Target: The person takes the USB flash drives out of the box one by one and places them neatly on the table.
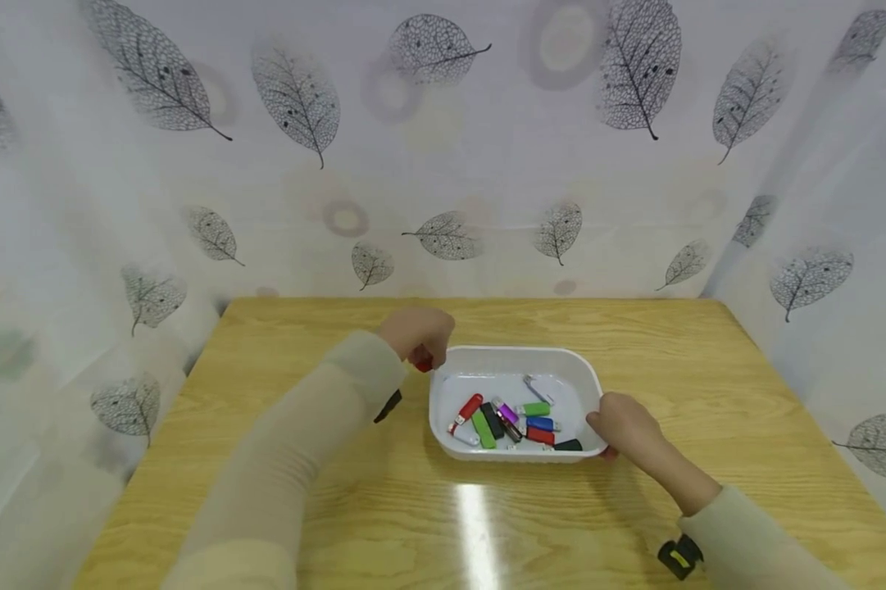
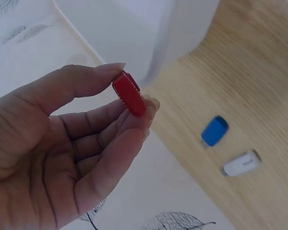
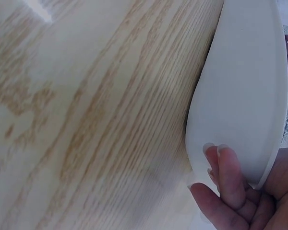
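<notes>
Between thumb and fingertips, my left hand [image 1: 419,332] pinches a red USB flash drive [image 2: 129,94], just outside the left end of a white plastic bin [image 1: 512,354]. At the bin's right end my right hand [image 1: 627,422] grips the rim, thumb over the edge and fingers against the outer wall [image 3: 240,91]. Inside the bin lie several flash drives, among them a red one [image 1: 469,407], a green one [image 1: 483,429], a purple one [image 1: 505,410] and a blue one [image 1: 542,424]. A blue flash drive [image 2: 215,131] and a white flash drive [image 2: 241,163] rest on the table outside the bin.
The bin stands on a wood-grain table [image 1: 679,352]. Leaf-printed white cloth [image 1: 487,164] hangs behind the table and along both sides. A black wrist strap [image 1: 680,557] with a yellow mark shows by the right sleeve. My left sleeve [image 1: 280,459] covers part of the table.
</notes>
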Motion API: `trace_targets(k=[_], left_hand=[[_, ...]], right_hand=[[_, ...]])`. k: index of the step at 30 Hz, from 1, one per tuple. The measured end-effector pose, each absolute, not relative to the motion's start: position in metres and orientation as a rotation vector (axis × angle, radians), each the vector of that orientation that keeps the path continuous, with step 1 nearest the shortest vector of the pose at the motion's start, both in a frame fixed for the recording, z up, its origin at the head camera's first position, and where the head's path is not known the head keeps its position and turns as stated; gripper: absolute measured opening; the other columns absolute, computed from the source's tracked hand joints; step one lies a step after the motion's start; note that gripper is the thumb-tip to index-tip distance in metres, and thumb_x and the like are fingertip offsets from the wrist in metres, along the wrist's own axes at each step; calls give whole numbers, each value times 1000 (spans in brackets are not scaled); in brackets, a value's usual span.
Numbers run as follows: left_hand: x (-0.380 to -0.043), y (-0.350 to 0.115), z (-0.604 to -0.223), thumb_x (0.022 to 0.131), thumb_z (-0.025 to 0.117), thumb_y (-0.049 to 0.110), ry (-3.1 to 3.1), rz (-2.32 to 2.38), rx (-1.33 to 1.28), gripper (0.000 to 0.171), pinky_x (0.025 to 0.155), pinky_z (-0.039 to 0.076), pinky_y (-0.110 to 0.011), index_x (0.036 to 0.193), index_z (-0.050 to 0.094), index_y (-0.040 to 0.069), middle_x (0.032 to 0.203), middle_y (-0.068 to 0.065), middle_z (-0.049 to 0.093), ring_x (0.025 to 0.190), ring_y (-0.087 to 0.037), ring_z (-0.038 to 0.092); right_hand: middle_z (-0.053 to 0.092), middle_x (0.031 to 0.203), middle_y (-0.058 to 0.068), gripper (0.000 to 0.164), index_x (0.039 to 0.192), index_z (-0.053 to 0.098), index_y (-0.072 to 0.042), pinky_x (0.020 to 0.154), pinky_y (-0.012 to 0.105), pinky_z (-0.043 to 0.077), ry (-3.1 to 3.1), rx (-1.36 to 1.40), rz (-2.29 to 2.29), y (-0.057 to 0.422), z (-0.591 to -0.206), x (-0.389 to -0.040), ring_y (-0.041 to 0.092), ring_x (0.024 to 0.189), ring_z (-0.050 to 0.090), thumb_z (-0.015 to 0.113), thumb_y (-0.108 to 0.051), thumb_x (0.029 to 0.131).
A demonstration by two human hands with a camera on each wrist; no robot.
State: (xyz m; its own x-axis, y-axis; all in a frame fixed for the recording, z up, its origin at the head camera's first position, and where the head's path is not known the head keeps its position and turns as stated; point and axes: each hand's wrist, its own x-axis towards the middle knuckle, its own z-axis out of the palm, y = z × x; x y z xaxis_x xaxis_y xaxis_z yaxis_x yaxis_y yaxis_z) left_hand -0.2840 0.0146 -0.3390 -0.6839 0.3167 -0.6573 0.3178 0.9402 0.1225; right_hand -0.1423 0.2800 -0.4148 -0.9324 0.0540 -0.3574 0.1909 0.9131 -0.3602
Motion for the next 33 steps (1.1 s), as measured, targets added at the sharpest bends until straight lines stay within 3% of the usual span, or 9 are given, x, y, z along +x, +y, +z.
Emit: trace_targets(k=[11, 18, 25, 33], left_hand=[[-295, -27, -341, 84, 66, 9, 2386, 157, 411, 10, 59, 54, -24, 86, 62, 1, 76, -9, 66, 60, -14, 60], [-301, -55, -351, 83, 63, 8, 2429, 208, 434, 14, 52, 45, -22, 70, 60, 4, 62, -3, 56, 52, -12, 49], [-312, -85, -372, 86, 60, 9, 2502, 459, 326, 15, 50, 42, -22, 74, 58, 1, 62, -5, 57, 52, -12, 48], [-316, -104, -392, 82, 55, 7, 2641, 486, 224, 11, 52, 41, -22, 81, 58, -3, 64, -6, 58, 54, -14, 50]], right_hand=[[57, 52, 6, 23, 83, 60, 11, 44, 26, 43, 2712, 234, -530, 284, -417, -144, 14, 45, 59, 51, -9, 91], [58, 51, 6, 22, 77, 59, 7, 43, 27, 43, 2719, 254, -552, 284, -420, -142, 15, 44, 59, 51, -10, 89], [57, 52, 6, 22, 83, 59, 10, 43, 26, 43, 2721, 247, -565, 282, -419, -141, 15, 44, 59, 51, -9, 90], [57, 51, 6, 21, 81, 60, 9, 42, 26, 43, 2730, 238, -579, 279, -417, -141, 15, 44, 59, 52, -9, 89]])
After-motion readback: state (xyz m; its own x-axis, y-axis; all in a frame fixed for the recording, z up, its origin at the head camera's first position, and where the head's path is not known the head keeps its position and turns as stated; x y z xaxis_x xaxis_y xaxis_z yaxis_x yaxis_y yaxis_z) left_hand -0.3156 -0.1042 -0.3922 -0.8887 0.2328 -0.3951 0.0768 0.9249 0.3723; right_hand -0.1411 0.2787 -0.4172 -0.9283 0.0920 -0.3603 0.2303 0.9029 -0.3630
